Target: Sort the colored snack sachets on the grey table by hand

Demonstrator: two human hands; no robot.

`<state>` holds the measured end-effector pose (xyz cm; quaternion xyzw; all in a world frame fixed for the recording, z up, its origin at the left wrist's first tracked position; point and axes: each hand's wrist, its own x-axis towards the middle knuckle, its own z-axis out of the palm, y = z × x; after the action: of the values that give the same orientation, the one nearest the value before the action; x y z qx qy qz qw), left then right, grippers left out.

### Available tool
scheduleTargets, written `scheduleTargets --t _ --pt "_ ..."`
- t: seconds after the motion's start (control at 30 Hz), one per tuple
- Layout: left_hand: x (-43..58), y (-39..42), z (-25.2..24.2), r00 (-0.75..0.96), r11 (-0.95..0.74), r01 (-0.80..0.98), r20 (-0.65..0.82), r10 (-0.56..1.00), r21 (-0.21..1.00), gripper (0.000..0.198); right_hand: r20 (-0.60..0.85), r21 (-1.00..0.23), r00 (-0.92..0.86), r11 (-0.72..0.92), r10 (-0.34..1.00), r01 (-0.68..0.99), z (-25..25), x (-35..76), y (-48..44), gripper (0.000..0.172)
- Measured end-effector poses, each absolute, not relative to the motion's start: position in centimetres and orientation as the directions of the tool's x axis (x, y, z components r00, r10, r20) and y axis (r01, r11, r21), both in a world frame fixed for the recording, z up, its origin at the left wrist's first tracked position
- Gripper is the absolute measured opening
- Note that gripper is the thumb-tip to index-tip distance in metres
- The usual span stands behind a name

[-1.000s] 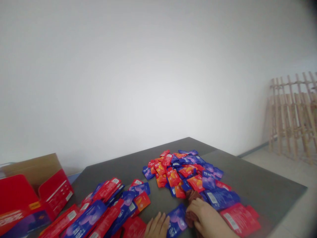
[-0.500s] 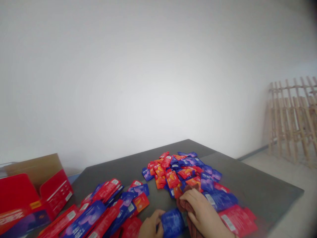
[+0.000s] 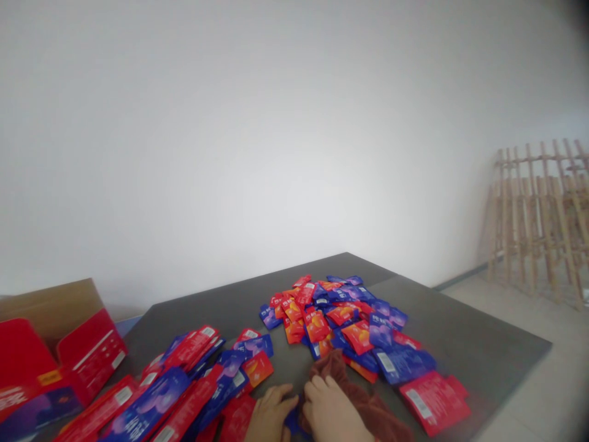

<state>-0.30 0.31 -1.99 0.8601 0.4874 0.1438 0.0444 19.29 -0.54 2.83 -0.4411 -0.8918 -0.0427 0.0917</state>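
Where packets (image 3: 350, 319) lie, grey table (image 3: 469, 344), white wall (image 3: 276, 135).

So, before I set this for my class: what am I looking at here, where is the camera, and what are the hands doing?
The camera sits on a person's head, looking forward and down, so the two bare hands at the bottom are their own. A dark grey table holds a pile of red and blue sachets, with longer packets to the left and a red carton at the edge. The left hand and right hand meet over a small blue sachet, mostly hidden. A brown cloth lies under the right hand.
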Motion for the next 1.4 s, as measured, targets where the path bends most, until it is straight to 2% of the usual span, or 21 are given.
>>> scheduleTargets --t 0.17,0.27,0.37,0.57,0.67,0.8,0.93,1.07,1.2,1.3,1.4 --pt "0.6 -0.1 -0.3 0.4 -0.406 0.895 0.069 0.914 0.187 0.077 0.23 0.021 -0.704 0.72 0.672 0.694 2.0 20.0 -0.2 0.013" --pt "1.6 -0.5 1.7 0.394 -0.38 0.903 -0.034 0.918 0.2 0.08 0.27 0.033 -0.683 0.702 0.679 0.711 1.7 21.1 -0.1 0.017" --pt "2.3 -1.0 3.2 0.361 -0.335 0.908 -0.062 0.93 0.252 0.073 0.291 0.04 -0.67 0.691 0.683 0.722 1.6 20.1 -0.1 0.02" --pt "2.4 -1.6 3.6 0.351 -0.339 0.908 -0.007 0.936 0.247 0.054 0.179 0.015 -0.727 0.737 0.663 0.676 2.7 18.5 -0.4 0.013" --pt "1.9 -1.4 3.0 0.395 -0.39 0.889 0.028 0.918 0.238 0.041 0.134 -0.048 -0.665 0.675 0.735 0.736 3.2 20.7 -0.7 0.013" --pt "1.2 -0.9 1.5 0.416 -0.429 0.883 0.106 0.903 0.188 0.045 0.19 -0.143 -0.45 0.478 0.872 0.866 3.2 24.5 -0.6 0.019" --pt "1.3 -0.9 0.9 0.396 -0.417 0.903 0.171 0.902 0.107 0.052 0.188 -0.179 -0.315 0.348 0.93 0.92 3.1 25.8 -0.4 0.027" --pt "1.6 -1.0 1.4 0.433 -0.446 0.89 0.128 0.892 0.098 0.04 0.146 -0.128 -0.454 0.472 0.879 0.872 2.5 24.0 -1.1 0.021" --pt "1.8 -0.7 0.9 0.503 -0.515 0.855 0.148 0.852 0.059 0.044 0.153 -0.099 -0.561 0.577 0.814 0.81 2.3 23.0 -1.5 0.016" --pt "2.2 -0.6 -0.5 0.472 -0.483 0.875 0.247 0.846 -0.016 0.045 0.16 -0.162 -0.503 0.525 0.849 0.835 3.0 24.0 -1.0 0.015" --pt "2.1 -0.3 -1.9 0.441 -0.439 0.894 0.342 0.83 -0.088 0.048 0.225 -0.193 -0.364 0.408 0.904 0.893 4.2 24.6 -0.2 0.025"
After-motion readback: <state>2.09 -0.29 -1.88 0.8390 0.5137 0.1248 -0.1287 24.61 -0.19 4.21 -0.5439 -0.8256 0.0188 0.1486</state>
